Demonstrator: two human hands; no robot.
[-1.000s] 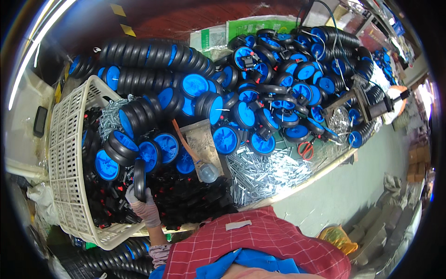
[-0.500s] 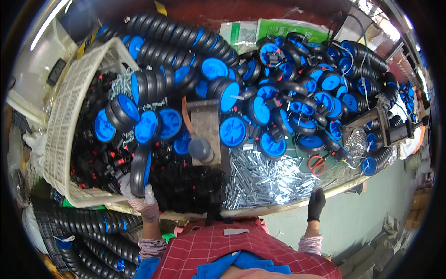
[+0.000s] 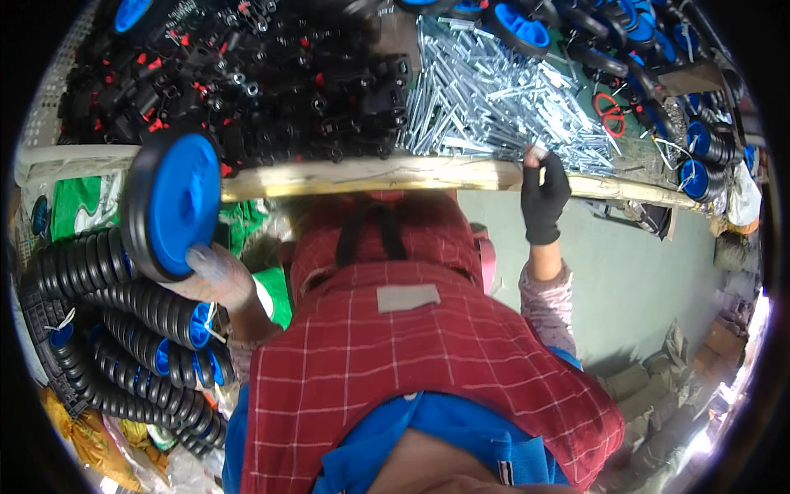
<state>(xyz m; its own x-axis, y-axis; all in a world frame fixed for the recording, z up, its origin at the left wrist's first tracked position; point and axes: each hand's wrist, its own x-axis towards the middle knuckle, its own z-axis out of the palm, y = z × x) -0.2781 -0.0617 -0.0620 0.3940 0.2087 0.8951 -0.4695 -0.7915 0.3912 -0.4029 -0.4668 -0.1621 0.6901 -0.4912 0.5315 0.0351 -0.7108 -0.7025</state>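
My left hand [image 3: 216, 276], in a pale glove, grips a wheel [image 3: 185, 202] with a black tyre and a blue hub by its lower rim. That wheel is upright, hub face turned right, in front of the bench edge. At the near edge of a pile of loose silver metal pins [image 3: 485, 90] is my right hand [image 3: 546, 196], in a black glove with bare fingertips. Its thumb and a finger are pinched together; what lies between them is too small to make out. Black plastic brackets with red parts [image 3: 288, 90] form a heap left of the pins.
The bench's pale wooden edge [image 3: 370, 174] runs across in front of me. Red-handled scissors [image 3: 609, 114] lie right of the pins, near more blue-hubbed wheels [image 3: 520, 31]. Strung rows of wheels [image 3: 136, 309] are stacked low on the left. A white crate rim [image 3: 78, 156] stands at left.
The view has tilted downward, so the bench sits higher. My left hand has lifted the wheel away from the bracket heap and turned its hub into view. My right hand is pinched at the pins.
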